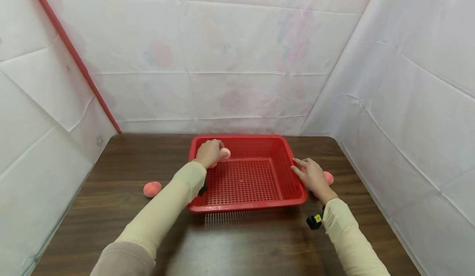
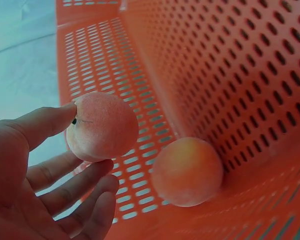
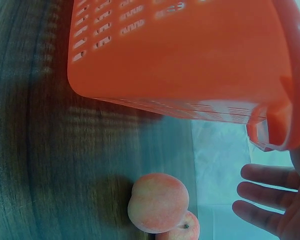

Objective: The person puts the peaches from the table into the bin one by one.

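Observation:
My left hand (image 1: 209, 153) is over the left part of a red plastic basket (image 1: 245, 206). It pinches a peach (image 2: 104, 127) between thumb and fingers. Below that peach, a second peach (image 2: 187, 171) lies in the basket, against its wall. At the basket's right side is my right hand (image 1: 313, 177), its thumb and a finger at the rim. Three of its fingers (image 3: 267, 195) stretch out straight outside the basket, clear of the peaches. Outside that wall, two peaches lie on the table, a nearer peach (image 3: 158, 202) and a partly covered peach (image 3: 192, 227).
Left of the basket, another peach (image 1: 152, 189) sits on the dark wooden table (image 1: 122, 160). White sheeting (image 1: 230, 53) hangs behind the table and along both sides. A small black device (image 1: 314, 221) is worn at the right wrist.

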`<state>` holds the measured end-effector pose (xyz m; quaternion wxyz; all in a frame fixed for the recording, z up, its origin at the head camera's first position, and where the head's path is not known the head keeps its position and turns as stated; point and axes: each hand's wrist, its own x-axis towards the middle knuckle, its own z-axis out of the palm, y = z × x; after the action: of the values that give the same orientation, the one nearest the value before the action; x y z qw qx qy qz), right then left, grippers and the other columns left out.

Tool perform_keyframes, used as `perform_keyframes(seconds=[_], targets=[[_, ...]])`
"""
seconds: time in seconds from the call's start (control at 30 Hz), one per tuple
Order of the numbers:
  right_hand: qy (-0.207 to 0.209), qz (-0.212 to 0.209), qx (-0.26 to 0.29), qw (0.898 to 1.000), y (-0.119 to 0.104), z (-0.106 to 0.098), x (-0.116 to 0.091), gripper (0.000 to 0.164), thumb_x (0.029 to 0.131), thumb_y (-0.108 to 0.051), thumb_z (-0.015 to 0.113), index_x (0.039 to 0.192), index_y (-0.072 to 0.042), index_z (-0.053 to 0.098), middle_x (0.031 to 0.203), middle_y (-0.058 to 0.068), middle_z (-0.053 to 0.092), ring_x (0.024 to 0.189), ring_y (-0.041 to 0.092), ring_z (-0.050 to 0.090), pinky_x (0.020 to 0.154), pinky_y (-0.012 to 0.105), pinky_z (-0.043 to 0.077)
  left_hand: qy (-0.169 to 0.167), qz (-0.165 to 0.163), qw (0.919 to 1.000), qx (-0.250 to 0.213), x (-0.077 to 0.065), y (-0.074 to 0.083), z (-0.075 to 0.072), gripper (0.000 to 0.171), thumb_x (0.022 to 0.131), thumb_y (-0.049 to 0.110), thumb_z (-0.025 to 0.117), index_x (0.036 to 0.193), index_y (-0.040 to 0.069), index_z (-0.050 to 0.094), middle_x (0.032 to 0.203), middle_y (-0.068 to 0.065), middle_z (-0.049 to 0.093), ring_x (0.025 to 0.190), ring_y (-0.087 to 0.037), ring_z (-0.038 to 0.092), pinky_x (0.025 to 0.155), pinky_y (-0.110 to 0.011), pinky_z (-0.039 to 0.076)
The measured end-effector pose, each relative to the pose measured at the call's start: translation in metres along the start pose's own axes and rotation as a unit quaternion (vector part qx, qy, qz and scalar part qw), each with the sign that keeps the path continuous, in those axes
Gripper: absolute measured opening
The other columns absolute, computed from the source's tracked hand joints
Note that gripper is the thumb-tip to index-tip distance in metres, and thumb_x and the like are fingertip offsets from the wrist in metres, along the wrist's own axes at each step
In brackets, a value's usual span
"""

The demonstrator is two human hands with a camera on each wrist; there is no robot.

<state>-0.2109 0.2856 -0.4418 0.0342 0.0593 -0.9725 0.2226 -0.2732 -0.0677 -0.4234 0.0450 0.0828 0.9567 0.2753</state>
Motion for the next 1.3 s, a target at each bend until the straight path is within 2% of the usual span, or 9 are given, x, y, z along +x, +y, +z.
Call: perform_keyframes(seconds=[0.33, 0.6, 0.9, 1.3], targets=[[-0.003, 0.002, -0.006, 1.0, 0.003, -0.005, -0.002, 0.047, 0.096, -0.032, 0.06, 0.136, -0.008, 0.058, 0.116, 0.023, 0.062, 0.104, 0.039, 0.059, 0.083, 0.051, 0.052, 0.002, 0.031, 0.9982, 0.051, 0.006, 0.005, 0.015, 0.035, 0.089, 0.031, 0.071, 0.114, 0.005, 0.07, 0.1, -0.011, 0.073, 0.079, -0.021, 0.061, 0.068, -0.036, 0.05], [0.004, -0.001, -0.004, 1.0, 0.005, -0.005, -0.003, 0.046, 0.095, -0.032, 0.061, 0.135, -0.008, 0.059, 0.113, 0.022, 0.063, 0.1, 0.038, 0.061, 0.08, 0.048, 0.052, 0.009, 0.054, 0.9964, 0.065, 0.014, 0.002, 0.023, 0.028, 0.09, 0.023, 0.066, 0.111, 0.005, 0.071, 0.1, -0.011, 0.073, 0.081, -0.023, 0.065, 0.072, -0.038, 0.054], [-0.001, 0.002, -0.007, 1.0, 0.005, -0.005, -0.002, 0.047, 0.095, -0.032, 0.062, 0.135, -0.009, 0.059, 0.112, 0.02, 0.063, 0.098, 0.035, 0.061, 0.078, 0.046, 0.052, -0.001, 0.055, 0.9949, 0.085, 0.02, 0.0, 0.033, 0.025, 0.09, 0.023, 0.068, 0.108, 0.005, 0.071, 0.103, -0.012, 0.072, 0.087, -0.027, 0.066, 0.079, -0.041, 0.054], [0.004, -0.003, -0.008, 1.0, 0.003, -0.004, 0.001, 0.046, 0.095, -0.033, 0.061, 0.135, -0.01, 0.059, 0.115, 0.022, 0.063, 0.103, 0.039, 0.06, 0.082, 0.05, 0.051, -0.004, 0.067, 0.9925, 0.102, 0.017, 0.004, 0.029, 0.011, 0.088, 0.016, 0.069, 0.094, 0.007, 0.072, 0.094, -0.011, 0.072, 0.079, -0.027, 0.063, 0.074, -0.043, 0.053]])
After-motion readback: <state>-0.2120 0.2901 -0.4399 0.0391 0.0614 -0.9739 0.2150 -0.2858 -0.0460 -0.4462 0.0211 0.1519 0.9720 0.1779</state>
